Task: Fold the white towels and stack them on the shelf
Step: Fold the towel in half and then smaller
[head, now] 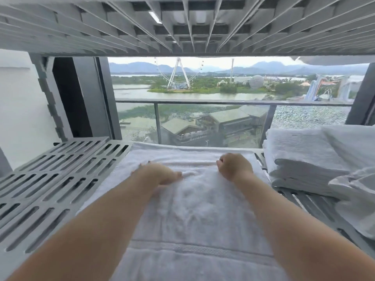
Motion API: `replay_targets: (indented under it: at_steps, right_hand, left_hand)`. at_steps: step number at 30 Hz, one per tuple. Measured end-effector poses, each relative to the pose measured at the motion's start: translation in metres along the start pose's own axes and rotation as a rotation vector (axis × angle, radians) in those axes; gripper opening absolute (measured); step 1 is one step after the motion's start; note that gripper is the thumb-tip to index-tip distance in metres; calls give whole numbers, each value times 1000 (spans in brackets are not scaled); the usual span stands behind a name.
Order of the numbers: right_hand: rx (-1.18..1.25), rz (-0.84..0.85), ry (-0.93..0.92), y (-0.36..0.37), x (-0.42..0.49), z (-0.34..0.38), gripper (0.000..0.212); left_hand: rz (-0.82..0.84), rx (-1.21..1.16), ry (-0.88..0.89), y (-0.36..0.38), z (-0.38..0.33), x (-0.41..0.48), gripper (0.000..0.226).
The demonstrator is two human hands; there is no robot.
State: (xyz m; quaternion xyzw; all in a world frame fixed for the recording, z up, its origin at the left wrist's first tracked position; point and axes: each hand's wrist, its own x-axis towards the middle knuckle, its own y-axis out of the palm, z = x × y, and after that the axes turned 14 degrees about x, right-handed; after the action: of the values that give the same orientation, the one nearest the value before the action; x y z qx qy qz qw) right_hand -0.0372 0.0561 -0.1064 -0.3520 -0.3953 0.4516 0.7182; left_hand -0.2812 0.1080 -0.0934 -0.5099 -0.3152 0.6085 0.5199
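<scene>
A folded white towel [194,216] lies flat on the grey slotted shelf [52,179], running from the near edge to the back. My left hand [160,173] lies palm down on its far left part, fingers spread and pressing the cloth. My right hand [235,166] sits on the far right part with its fingers curled under; whether it pinches the cloth I cannot tell. A stack of folded white towels [300,159] stands at the right of the shelf, beside the flat towel.
Another slotted shelf [182,23] hangs close overhead. Behind the shelf is a glass balcony railing [203,102] with an open view. A dark frame post [85,98] stands at the back left. Crumpled white cloth [357,199] lies at the far right.
</scene>
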Motion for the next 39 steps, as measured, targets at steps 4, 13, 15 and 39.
replay_targets:
  at_steps: [4, 13, 15, 39]
  right_hand:
    - [-13, -120, 8, -1, 36, 8, 27]
    - [87, 43, 12, 24, 77, 11, 59]
    - [47, 145, 55, 25, 84, 6, 67]
    - [13, -236, 87, 7, 66, 5, 23]
  left_hand:
    - [-192, 48, 11, -36, -13, 19, 75]
    - [-218, -26, 114, -12, -19, 60, 88]
    - [-274, 27, 46, -18, -19, 67, 82]
    - [-894, -111, -116, -23, 35, 81, 28]
